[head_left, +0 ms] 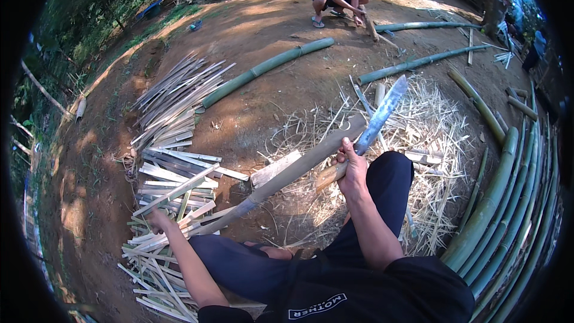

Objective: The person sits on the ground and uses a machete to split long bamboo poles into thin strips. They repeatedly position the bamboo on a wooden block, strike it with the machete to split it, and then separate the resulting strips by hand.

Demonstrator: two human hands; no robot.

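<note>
Head view | right hand (351,170) grips flat steel machete (382,110) | left hand (158,221) clasps thin split bamboo strips (170,188)

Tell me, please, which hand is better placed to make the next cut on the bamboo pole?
Probably the right hand: it already grips the knife, whose blade is raised just beside the bamboo pole. The left hand is low among the split strips, near the pole's lower end, so it seems better suited to steadying.

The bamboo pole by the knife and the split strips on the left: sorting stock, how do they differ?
The bamboo pole is one thick, round, brownish piece lying slanted; the split strips are many thin, flat, pale slats piled together. The pole lies next to the right hand gripping the knife; the left hand reaches into the strips. Both are bamboo.
</note>
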